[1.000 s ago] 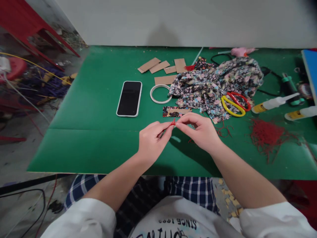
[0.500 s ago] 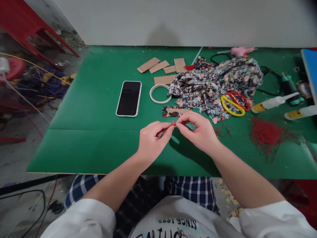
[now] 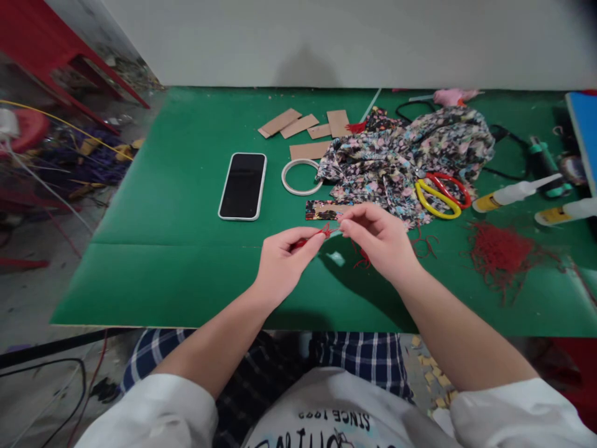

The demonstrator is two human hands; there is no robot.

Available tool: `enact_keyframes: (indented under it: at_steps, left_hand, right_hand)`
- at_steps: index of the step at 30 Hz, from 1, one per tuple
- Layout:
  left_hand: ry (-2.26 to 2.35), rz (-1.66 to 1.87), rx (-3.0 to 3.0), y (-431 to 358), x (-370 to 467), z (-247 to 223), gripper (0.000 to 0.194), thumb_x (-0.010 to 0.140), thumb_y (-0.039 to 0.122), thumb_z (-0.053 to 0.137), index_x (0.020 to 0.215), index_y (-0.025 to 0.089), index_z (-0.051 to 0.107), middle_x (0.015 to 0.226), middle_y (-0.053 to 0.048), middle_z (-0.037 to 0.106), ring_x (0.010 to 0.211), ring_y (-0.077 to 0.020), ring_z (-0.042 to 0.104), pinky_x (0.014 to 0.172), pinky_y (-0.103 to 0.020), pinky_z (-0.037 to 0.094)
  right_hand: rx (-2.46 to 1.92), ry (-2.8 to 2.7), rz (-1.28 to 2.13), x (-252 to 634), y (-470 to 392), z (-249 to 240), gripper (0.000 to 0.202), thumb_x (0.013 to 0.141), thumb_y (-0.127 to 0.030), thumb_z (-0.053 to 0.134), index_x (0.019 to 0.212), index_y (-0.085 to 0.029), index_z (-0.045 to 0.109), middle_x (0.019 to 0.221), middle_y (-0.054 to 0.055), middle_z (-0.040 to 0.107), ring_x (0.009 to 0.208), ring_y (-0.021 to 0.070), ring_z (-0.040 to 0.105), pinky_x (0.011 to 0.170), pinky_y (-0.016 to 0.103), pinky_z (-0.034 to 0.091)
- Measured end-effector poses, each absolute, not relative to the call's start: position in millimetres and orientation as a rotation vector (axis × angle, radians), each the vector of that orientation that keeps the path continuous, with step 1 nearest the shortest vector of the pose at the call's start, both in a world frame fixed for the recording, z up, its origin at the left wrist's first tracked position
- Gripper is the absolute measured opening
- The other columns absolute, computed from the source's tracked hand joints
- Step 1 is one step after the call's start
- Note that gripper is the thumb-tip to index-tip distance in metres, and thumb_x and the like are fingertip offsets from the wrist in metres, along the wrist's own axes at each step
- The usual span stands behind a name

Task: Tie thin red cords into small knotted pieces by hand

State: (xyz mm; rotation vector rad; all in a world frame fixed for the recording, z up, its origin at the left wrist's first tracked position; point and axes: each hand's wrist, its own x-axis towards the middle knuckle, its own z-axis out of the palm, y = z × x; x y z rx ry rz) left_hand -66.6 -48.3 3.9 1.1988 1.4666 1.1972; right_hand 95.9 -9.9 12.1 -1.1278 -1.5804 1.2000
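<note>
My left hand [image 3: 288, 258] pinches a small bunch of red thread [image 3: 326, 231] between thumb and forefinger. To its right, my right hand [image 3: 377, 236] is closed in a pinch on a thin strand drawn from that bunch. Both hands are raised over the green table [image 3: 177, 274]. Loose red strands [image 3: 361, 256] lie under the right hand. Just beyond the hands is a cardboard strip edged with floral cloth [image 3: 321, 210], partly covered by my right hand. A tangled pile of red thread [image 3: 502, 252] lies farther right.
A phone [image 3: 243, 186] lies left of a tape roll [image 3: 285, 180]. Several cardboard pieces [image 3: 310, 150] sit behind. Crumpled floral fabric [image 3: 396, 155] bears scissors with red and yellow handles [image 3: 438, 199]. Glue bottles [image 3: 508, 196] and a blue board [image 3: 585, 127] are at the right.
My right hand has moved slightly right and up, away from the left fingertips, with a strand now stretched between them. My left hand has stayed almost in place.
</note>
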Motion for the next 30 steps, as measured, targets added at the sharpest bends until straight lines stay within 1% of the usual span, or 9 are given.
enact_keyframes:
  at_steps: [4, 6, 9, 13, 16, 23, 30]
  left_hand:
    - [1.367, 1.224, 1.022, -47.0, -66.6, 4.0, 0.02, 0.068, 0.036, 0.07, 0.072, 0.016, 0.073, 0.046, 0.005, 0.048, 0.039, -0.0029, 0.031, 0.038, -0.018, 0.028]
    - [1.332, 1.232, 0.981, -46.9, -66.5, 3.4, 0.022, 0.067, 0.036, 0.071, 0.072, 0.015, 0.073, 0.045, 0.005, 0.046, 0.039, -0.0026, 0.03, 0.037, -0.018, 0.026]
    - [1.296, 1.23, 0.961, -47.3, -66.8, 2.4, 0.025, 0.066, 0.039, 0.073, 0.073, 0.015, 0.074, 0.046, 0.004, 0.048, 0.039, -0.0026, 0.031, 0.037, -0.018, 0.025]
    - [1.293, 1.213, 0.979, -48.3, -67.2, 2.2, 0.025, 0.067, 0.039, 0.073, 0.074, 0.015, 0.074, 0.046, 0.004, 0.048, 0.04, -0.0024, 0.03, 0.037, -0.018, 0.025]
    - [1.286, 1.211, 0.98, -48.4, -67.1, 2.5, 0.024, 0.067, 0.038, 0.073, 0.074, 0.015, 0.074, 0.045, 0.005, 0.047, 0.04, -0.002, 0.03, 0.038, -0.018, 0.025]
    - [1.313, 1.216, 0.999, -47.2, -66.3, 3.3, 0.024, 0.067, 0.038, 0.073, 0.074, 0.015, 0.075, 0.05, 0.002, 0.054, 0.042, -0.0031, 0.034, 0.039, -0.018, 0.028]
    - [1.331, 1.218, 1.045, -47.7, -66.1, 3.4, 0.02, 0.069, 0.036, 0.071, 0.075, 0.017, 0.075, 0.049, 0.004, 0.054, 0.041, -0.0025, 0.031, 0.04, -0.018, 0.029]
  right_hand:
    - [-1.131, -1.461, 1.301, 97.6, -8.5, 15.0, 0.016, 0.081, -0.034, 0.061, 0.085, -0.02, 0.067, 0.076, 0.0, 0.067, 0.068, 0.0098, 0.06, 0.064, 0.023, 0.048]
    - [-1.098, -1.473, 1.375, 97.2, -9.1, 15.1, 0.017, 0.079, -0.035, 0.064, 0.087, -0.021, 0.069, 0.081, 0.001, 0.069, 0.071, 0.0102, 0.062, 0.066, 0.023, 0.049]
    - [-1.029, -1.541, 1.435, 96.6, -10.8, 13.4, 0.017, 0.075, -0.035, 0.069, 0.087, -0.023, 0.071, 0.087, 0.001, 0.07, 0.078, 0.0116, 0.064, 0.071, 0.024, 0.051]
    - [-0.986, -1.572, 1.387, 96.2, -12.4, 12.2, 0.012, 0.072, -0.03, 0.072, 0.082, -0.022, 0.072, 0.085, 0.001, 0.071, 0.08, 0.0125, 0.065, 0.072, 0.025, 0.053]
    - [-1.006, -1.572, 1.356, 95.4, -12.3, 13.9, 0.01, 0.072, -0.027, 0.072, 0.08, -0.022, 0.072, 0.083, 0.001, 0.071, 0.078, 0.0125, 0.065, 0.071, 0.025, 0.053]
    - [-1.045, -1.538, 1.305, 95.5, -10.4, 14.4, 0.009, 0.074, -0.029, 0.07, 0.078, -0.021, 0.072, 0.079, 0.0, 0.07, 0.073, 0.0109, 0.063, 0.067, 0.023, 0.051]
    - [-1.105, -1.545, 1.257, 95.7, -11.2, 13.9, 0.008, 0.075, -0.028, 0.069, 0.074, -0.02, 0.07, 0.076, -0.001, 0.068, 0.07, 0.0098, 0.062, 0.065, 0.023, 0.049]
